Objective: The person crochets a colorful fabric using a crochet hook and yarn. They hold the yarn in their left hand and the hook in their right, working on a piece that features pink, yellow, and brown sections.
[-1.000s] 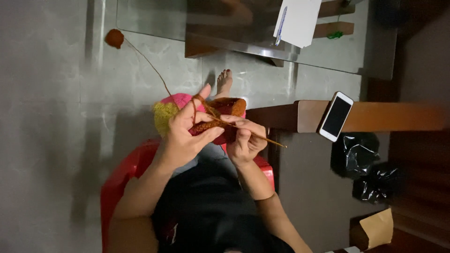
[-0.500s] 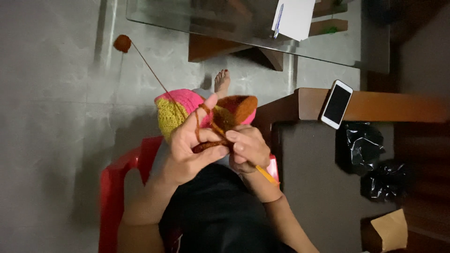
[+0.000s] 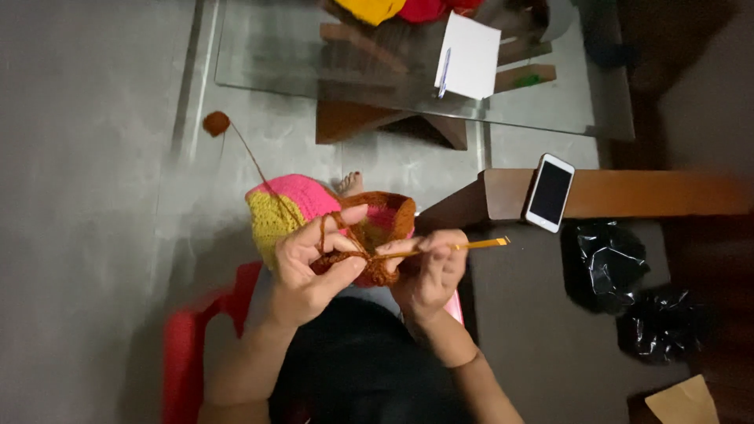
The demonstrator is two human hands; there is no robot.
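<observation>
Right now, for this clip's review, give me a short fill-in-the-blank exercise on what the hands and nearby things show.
1. The right hand holds a yellow crochet ____.
2. The left hand grips the crochet piece, which is pink, yellow and ____.
3. A strand runs from the work to the small ball of yarn lying on the ____.
4. The smartphone rests on a wooden ledge with its screen facing ____.

Missing words: hook; brown; floor; up

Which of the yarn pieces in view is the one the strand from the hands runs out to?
The small brown yarn ball lying alone on the grey floor, far left; its strand leads to the left hand. The yellow and red yarn sit on the glass table.
</observation>
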